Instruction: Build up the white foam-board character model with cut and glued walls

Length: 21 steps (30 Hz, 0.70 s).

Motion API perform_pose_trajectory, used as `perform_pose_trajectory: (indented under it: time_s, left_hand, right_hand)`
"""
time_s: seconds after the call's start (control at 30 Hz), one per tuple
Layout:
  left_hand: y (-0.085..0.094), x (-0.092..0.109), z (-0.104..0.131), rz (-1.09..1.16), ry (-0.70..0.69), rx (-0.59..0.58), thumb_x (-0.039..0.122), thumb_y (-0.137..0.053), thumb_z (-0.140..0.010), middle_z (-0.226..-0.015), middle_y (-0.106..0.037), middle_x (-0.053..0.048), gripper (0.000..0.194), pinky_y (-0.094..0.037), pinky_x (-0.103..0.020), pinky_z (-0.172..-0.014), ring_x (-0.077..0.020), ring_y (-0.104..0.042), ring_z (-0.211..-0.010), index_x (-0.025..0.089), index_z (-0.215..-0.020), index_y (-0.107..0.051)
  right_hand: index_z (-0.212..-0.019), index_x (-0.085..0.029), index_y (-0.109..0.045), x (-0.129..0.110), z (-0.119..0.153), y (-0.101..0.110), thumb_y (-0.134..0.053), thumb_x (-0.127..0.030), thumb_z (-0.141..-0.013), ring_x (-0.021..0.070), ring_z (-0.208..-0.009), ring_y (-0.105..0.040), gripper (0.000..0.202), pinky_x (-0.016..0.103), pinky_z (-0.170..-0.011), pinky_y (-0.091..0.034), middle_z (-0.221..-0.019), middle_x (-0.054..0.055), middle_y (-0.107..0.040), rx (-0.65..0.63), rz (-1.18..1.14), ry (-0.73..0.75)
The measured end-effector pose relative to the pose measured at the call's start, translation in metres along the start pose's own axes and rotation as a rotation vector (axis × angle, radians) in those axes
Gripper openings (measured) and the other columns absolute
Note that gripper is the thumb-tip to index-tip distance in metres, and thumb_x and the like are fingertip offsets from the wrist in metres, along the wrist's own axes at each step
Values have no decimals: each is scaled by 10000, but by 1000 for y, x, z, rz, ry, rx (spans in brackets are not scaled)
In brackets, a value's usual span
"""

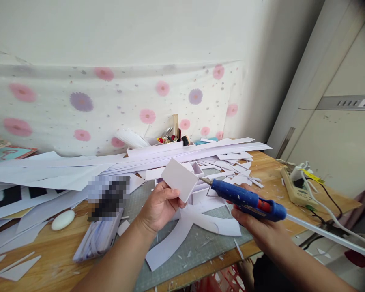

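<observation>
Home craft corner, floral sheet [124,97], paper scraps [241,179]

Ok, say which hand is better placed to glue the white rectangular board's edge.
Likely the right hand, holding the blue plastic glue gun, nozzle near that edge; the left hand holds the board.

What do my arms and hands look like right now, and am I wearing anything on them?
Your left hand and right hand are ungloved. Your left forearm and right forearm are bare, with no sleeve, watch or bracelet showing. Some fingers are partly hidden, so rings can't be ruled out.
</observation>
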<state>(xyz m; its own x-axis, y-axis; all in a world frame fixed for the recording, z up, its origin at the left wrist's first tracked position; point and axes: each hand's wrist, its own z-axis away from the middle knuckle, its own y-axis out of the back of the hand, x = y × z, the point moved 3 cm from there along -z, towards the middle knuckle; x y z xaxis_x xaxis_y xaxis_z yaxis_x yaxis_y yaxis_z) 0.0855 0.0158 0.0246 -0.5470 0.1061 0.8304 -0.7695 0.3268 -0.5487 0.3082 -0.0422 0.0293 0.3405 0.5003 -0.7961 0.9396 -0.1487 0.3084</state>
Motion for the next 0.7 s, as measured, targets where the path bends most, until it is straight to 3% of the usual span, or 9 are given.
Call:
perform_pose_trajectory:
  time_s: [0.23,0.47,0.7]
  left_hand:
    - [0,4,-1,45,-12,-32,143,-690,-572,-613,-625,-9,262,-406,-233,-479,-105,-516,-482,129,-833,-669]
    - [1,4,-2,77,-11,-85,146,-663,-555,-614,-633,-24,272,-390,-229,-429,-118,-516,-473,115,-825,-668]
    - [3,4,1,72,50,-52,118,-678,-534,-671,-659,-31,298,-408,-228,-489,-132,-562,-541,132,-832,-662]
  right_hand:
    - [-623,-246,-525,-1,-5,0,-646,-369,-771,232,-636,-555,227,323,-537,-483,-661,21,-535,-25,-18,-2]
    - [-620,-239,-474,0,-3,1,-645,-353,-743,204,-601,-531,239,298,-527,-472,-694,9,-545,-42,-39,-73]
    - [-635,-238,-509,1,-2,2,-653,-361,-741,200,-592,-536,217,296,-542,-498,-685,6,-546,-68,-52,-81]
